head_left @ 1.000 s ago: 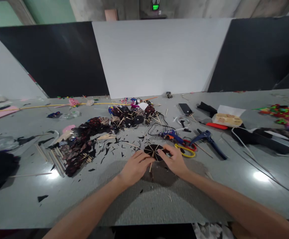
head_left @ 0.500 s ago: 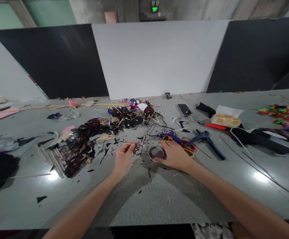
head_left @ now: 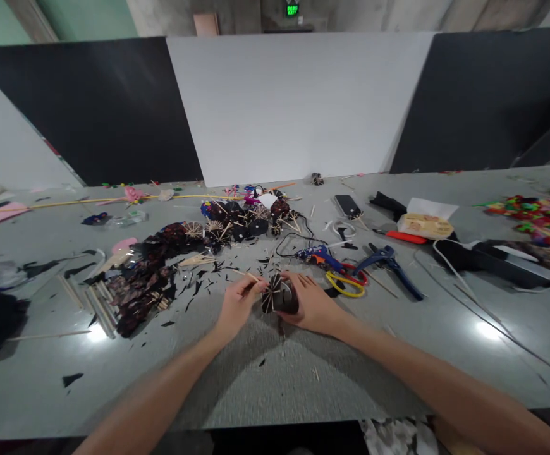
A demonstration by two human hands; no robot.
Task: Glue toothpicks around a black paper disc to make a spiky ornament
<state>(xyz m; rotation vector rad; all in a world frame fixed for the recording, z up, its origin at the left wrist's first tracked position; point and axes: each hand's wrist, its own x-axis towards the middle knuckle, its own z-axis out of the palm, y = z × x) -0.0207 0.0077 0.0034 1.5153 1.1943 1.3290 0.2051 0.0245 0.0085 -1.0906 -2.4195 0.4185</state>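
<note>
My right hand (head_left: 315, 303) is wrapped round a short dark round cup-like piece (head_left: 290, 298), tipped on its side. A black disc with pale sticks radiating from its centre (head_left: 270, 296) forms the face turned to the left. My left hand (head_left: 237, 304) pinches a thin wooden stick (head_left: 252, 277) between thumb and forefinger, close to that disc. Whether the stick touches the disc I cannot tell. Just beyond my right hand lie a blue glue gun (head_left: 325, 259) and scissors with red and yellow handles (head_left: 346, 284).
Dark crumpled pieces (head_left: 137, 287) and stick-spoked discs (head_left: 214, 229) spread across the left and back. Blue pliers (head_left: 393, 268), a red-handled cutter (head_left: 405, 237), a phone (head_left: 348, 206) and a pack of wipes (head_left: 425, 224) lie to the right. Black scraps (head_left: 194, 284) litter the tabletop.
The round piece, earlier standing with its opening upward, is tipped over so its spoked face points left. My left hand has come closer to it with the stick.
</note>
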